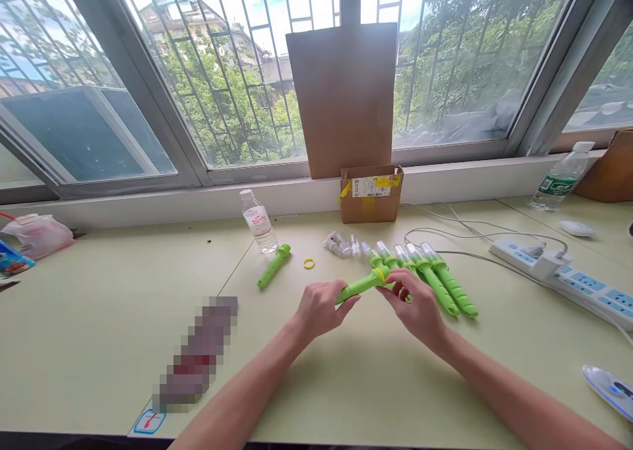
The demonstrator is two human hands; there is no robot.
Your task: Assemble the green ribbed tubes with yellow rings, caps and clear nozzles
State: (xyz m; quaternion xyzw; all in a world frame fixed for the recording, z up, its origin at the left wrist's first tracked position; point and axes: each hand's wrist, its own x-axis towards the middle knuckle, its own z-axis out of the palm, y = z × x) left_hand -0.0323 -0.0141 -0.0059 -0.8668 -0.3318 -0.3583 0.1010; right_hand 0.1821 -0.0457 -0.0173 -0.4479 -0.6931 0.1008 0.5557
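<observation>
- My left hand (321,308) is closed round the shaft of a green tube (363,286), I think to keep it steady and slightly raised towards the right.
- My right hand (418,305) is narrowed, thumb and fingertips on that tube's ribbed end, right at a yellow band (380,276); that grip looks meant for handling the band.
- Just beyond, to the right, clear-ended green tubes (448,285) lie side by side, probably lined up for order. I count five clear ends, though my fingers hide some of the bodies.
- Left of them are the loose clear pieces (355,247), bunched within reach; they overlap too much for a sure count.
- One spare yellow ring (309,263) lies flat left of these, near enough to pick up.
- Farther left, one bare green tube (274,265) lies apart from the row, perhaps because it has no clear end.
- Outermost stand two bottles, one far left (259,223), one far right (558,180), and one small open carton (370,206) at the far side, before one upright cardboard sheet (346,101).
</observation>
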